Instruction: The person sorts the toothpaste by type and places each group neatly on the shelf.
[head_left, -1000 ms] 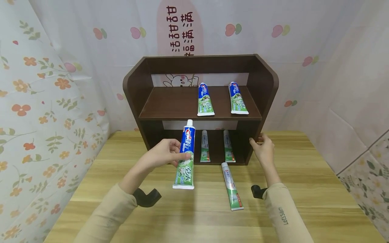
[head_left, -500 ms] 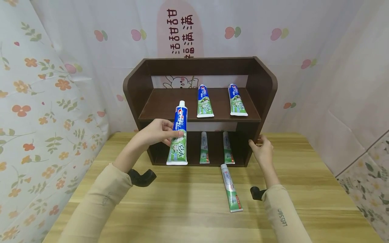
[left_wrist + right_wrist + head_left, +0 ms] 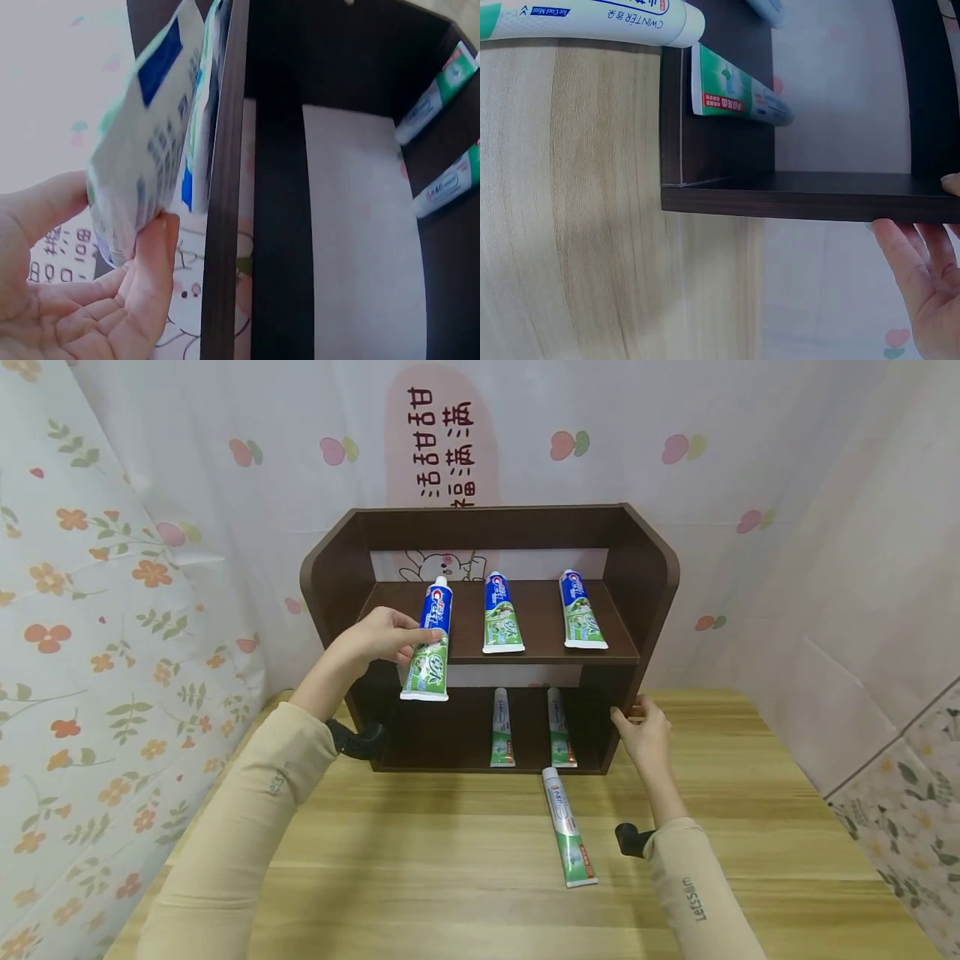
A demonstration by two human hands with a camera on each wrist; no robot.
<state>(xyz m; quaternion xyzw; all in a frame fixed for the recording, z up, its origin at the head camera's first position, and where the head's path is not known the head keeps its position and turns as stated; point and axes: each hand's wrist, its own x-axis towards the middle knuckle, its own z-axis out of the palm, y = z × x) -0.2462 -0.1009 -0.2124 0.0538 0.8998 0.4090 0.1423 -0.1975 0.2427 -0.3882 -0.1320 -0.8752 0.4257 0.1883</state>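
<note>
In the head view my left hand pinches a blue-and-green toothpaste tube between thumb and fingers, cap up. It is in front of the upper shelf's left part; the left wrist view shows the back of this tube beside the shelf board's edge. My right hand grips the right side panel of the dark brown two-tier shelf, thumb inside and fingers outside. Two matching tubes, one central and one right, lie on the upper tier.
Below, on the lower tier, lie two silver-and-green toothpaste tubes, one central and one right. Another silver-and-green tube lies on the wooden table before the shelf. A patterned curtain hangs behind.
My left hand has raised the blue-and-green toothpaste tube from in front of the lower tier to the upper tier, slightly leftward and farther away. My right hand stays on the side panel.
</note>
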